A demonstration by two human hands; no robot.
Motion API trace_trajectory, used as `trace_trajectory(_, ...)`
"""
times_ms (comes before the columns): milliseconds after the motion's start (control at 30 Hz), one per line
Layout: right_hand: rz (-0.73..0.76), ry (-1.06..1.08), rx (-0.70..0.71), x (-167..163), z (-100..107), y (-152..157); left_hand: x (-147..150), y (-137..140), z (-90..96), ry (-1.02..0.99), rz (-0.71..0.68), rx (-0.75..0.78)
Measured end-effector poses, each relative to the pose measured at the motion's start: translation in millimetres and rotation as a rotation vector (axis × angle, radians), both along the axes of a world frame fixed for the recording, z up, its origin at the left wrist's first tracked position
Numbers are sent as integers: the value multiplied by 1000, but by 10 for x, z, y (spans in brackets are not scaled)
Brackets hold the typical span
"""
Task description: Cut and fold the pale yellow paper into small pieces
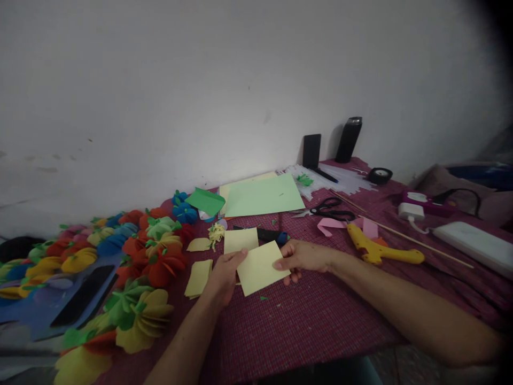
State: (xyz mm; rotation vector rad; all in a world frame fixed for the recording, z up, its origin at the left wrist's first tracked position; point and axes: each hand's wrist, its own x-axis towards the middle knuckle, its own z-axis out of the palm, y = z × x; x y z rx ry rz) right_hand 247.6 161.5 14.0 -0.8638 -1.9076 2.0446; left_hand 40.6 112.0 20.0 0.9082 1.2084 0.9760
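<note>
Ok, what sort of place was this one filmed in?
Probably a craft table, perhaps in a home, judging by the colourful paper flowers, the black-handled scissors and what looks like a yellow glue gun.

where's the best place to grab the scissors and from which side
By the black handles, probably coming from the right: the scissors lie flat with their handles to the right and the pale blades pointing left. The right hand seems better placed, but it would first have to let go of the yellow paper.
</note>
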Motion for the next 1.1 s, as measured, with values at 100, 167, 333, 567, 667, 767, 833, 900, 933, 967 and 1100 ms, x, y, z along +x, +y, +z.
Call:
trace_trajectory(100, 22, -30, 14, 1, 2, -10, -24, -7, 67, 127, -68, 13)
trace_trajectory(167, 60, -50, 20, -10, -1, -30, -40, -21, 99, 225, -193, 42)
trace_trajectory(333, 209, -107, -8, -51, -46, -99, -9, -67, 57, 321, -437, 15)
trace_trajectory(567, 291, -117, -8, -62, -47, -146, 8, -97, 28, 287, -477, -24)
trace_trajectory(667, 314, -127, -23, -71, -35, -166, 5, -113, 73, 265, -540, -21)
trace_trajectory(767, 340, -133, -24, -90, -36, -191, 41, -125, 75, 247, -557, -52)
trace_trajectory(833, 352, -138, -28, -101, -37, -203, 65, -126, 52, 255, -537, -63)
trace_trajectory(900, 353, -145, -39, -107, -36, -208, 74, -122, 23, 257, -519, -57)
trace_trajectory(933, 350, -152, -44, -108, -36, -208, 71, -119, 10, 253, -519, -53)
trace_trajectory(967, 347, -160, -48, -108, -38, -206, 67, -115, -2, 244, -524, -51)
trace_trajectory(1100, 350, -170, -46, -104, -49, -193, 49, -103, -28, 220, -544, -71)
